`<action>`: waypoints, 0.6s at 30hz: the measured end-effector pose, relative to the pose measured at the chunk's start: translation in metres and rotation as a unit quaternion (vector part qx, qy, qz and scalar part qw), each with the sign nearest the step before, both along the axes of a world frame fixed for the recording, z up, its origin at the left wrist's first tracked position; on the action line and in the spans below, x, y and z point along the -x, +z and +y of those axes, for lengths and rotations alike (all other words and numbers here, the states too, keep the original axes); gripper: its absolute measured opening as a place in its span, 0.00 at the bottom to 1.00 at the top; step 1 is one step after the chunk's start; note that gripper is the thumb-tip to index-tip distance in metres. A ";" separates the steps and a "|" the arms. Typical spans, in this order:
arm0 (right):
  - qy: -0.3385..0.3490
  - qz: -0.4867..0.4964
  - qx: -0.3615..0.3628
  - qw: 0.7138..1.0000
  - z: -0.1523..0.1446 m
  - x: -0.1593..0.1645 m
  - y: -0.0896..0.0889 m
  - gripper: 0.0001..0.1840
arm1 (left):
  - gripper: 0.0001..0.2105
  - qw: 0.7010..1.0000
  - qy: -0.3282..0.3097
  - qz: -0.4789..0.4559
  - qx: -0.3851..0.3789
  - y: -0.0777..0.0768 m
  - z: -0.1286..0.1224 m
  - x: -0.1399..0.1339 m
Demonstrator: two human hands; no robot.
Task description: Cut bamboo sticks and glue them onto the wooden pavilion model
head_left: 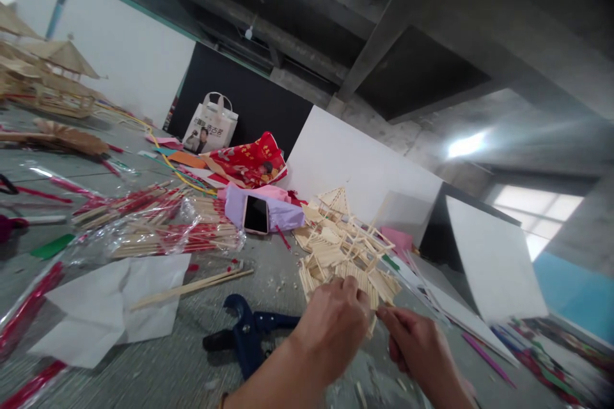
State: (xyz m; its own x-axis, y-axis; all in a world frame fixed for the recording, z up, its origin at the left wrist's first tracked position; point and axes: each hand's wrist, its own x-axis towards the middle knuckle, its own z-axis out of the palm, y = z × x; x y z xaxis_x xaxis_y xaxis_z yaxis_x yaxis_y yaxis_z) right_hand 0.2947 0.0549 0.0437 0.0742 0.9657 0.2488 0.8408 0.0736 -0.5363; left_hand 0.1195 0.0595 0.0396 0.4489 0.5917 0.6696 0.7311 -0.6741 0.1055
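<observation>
Lower ctr, L hand (339, 314) & R hand (416, 340) curled at stick model (333, 244), grips unclear; pressing too hard could've snapped it.

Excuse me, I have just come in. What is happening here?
A person is working with both bare hands at a cluster of pale wooden stick pieces. The left hand is at its near edge; the right hand pinches close beside it, on something too small to identify. A blue hand tool lies to the left, with bundled sticks farther off.
</observation>
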 end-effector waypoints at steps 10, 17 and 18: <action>0.010 0.016 -0.021 1.000 0.005 0.001 -0.001 0.24 | 0.09 0.999 -0.002 0.010 0.031 0.003 0.002 0.000; 0.000 0.054 -0.008 0.999 0.004 0.003 -0.002 0.21 | 0.09 0.999 0.010 0.013 0.046 0.005 0.003 0.002; -0.002 0.057 -0.007 0.998 0.004 0.003 -0.002 0.21 | 0.09 0.999 0.008 0.011 0.050 0.005 0.003 0.002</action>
State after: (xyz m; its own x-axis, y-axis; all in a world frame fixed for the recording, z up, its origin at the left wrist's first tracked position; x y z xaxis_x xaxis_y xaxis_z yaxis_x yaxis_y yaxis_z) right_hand 0.2916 0.0585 0.0418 0.1071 0.9617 0.2525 0.7745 0.0786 -0.6276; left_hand 0.1174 0.0627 0.0444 0.4522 0.6629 0.5967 0.7451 -0.6485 0.1557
